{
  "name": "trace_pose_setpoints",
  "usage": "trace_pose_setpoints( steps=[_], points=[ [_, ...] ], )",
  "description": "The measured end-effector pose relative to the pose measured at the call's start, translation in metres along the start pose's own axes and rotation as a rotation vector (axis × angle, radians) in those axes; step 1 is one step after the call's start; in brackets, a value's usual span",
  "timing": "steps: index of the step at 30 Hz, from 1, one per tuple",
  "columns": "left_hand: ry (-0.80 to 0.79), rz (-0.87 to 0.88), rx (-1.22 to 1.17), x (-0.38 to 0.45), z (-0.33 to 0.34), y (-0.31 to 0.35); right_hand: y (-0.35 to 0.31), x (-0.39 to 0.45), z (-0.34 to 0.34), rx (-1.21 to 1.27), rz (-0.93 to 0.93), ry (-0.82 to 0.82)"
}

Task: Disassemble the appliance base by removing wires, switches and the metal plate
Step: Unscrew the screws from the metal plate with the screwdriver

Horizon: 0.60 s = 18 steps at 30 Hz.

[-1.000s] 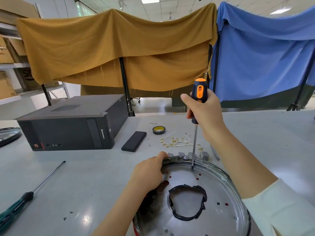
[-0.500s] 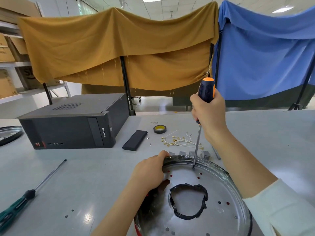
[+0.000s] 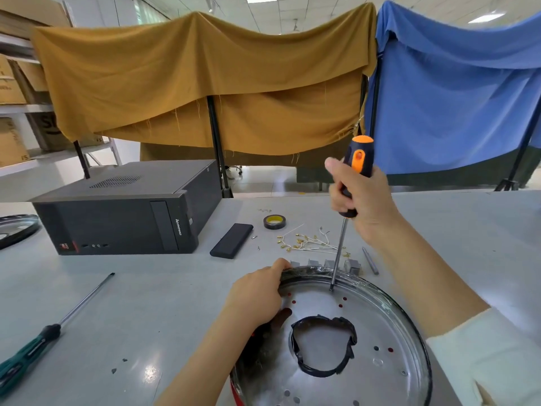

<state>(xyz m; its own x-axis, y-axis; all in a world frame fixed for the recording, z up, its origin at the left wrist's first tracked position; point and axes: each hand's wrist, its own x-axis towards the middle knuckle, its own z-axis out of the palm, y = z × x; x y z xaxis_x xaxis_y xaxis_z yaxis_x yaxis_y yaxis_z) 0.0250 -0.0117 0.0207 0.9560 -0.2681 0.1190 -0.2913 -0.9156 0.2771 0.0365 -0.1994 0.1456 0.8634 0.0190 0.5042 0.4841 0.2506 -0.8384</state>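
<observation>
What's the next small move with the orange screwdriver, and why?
Probably turn it to back the screw out: the right hand grips the orange screwdriver upright, tip at the metal plate's far edge, while the left hand steadies the rim.

Grey table [image 3: 175, 303]: computer case [image 3: 126, 212], tape roll [image 3: 274, 221], perhaps loose screws [image 3: 118, 365].

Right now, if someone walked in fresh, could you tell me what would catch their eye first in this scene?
Probably the right hand gripping an orange-and-black screwdriver upright, its tip set on the shiny round metal plate near the plate's far edge. The left hand holds the plate's left rim. Behind hang a mustard cloth and a blue cloth, with a black computer case lying at the left.
</observation>
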Motion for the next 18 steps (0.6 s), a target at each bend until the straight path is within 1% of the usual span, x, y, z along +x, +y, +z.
trace_pose_setpoints(
  steps=[1,2,3,4,5,7,9,10,11,12,15,17,18],
  points=[
    [-0.001,0.001,0.0,0.0,0.0,0.0,-0.005,0.001,-0.005,0.074,0.069,-0.223],
    [0.0,0.002,0.003,0.0,0.0,0.0,-0.009,0.002,-0.009,0.102,0.12,-0.373],
    [0.002,0.003,0.005,0.0,0.0,0.0,-0.012,0.003,-0.01,0.095,0.138,-0.425],
    [0.002,0.001,0.004,0.0,0.0,0.0,-0.012,0.003,-0.011,0.066,0.131,-0.39],
    [0.0,0.0,0.0,0.0,0.0,0.0,-0.011,0.003,-0.01,0.039,0.112,-0.306],
    [-0.007,-0.003,-0.006,0.0,0.0,0.0,-0.007,0.0,-0.004,-0.023,0.035,-0.079],
    [-0.006,-0.002,-0.003,0.0,0.0,0.0,0.0,-0.004,0.003,-0.176,-0.138,0.189],
    [-0.005,0.0,-0.001,0.0,0.0,0.0,0.004,-0.006,0.006,-0.243,-0.207,0.273],
    [-0.003,0.0,0.0,0.0,0.0,0.0,0.006,-0.007,0.009,-0.27,-0.233,0.301],
    [-0.001,0.001,0.001,0.0,0.0,0.0,0.007,-0.008,0.01,-0.254,-0.223,0.282],
    [0.009,0.007,0.008,-0.001,0.0,0.0,0.006,-0.003,0.009,-0.044,-0.117,0.095],
    [0.01,0.007,0.006,-0.001,0.0,0.001,0.002,0.002,0.009,0.052,-0.078,0.05],
    [0.006,0.007,0.007,-0.001,0.0,0.001,0.003,0.003,0.01,0.028,-0.085,0.056]
  ],
)
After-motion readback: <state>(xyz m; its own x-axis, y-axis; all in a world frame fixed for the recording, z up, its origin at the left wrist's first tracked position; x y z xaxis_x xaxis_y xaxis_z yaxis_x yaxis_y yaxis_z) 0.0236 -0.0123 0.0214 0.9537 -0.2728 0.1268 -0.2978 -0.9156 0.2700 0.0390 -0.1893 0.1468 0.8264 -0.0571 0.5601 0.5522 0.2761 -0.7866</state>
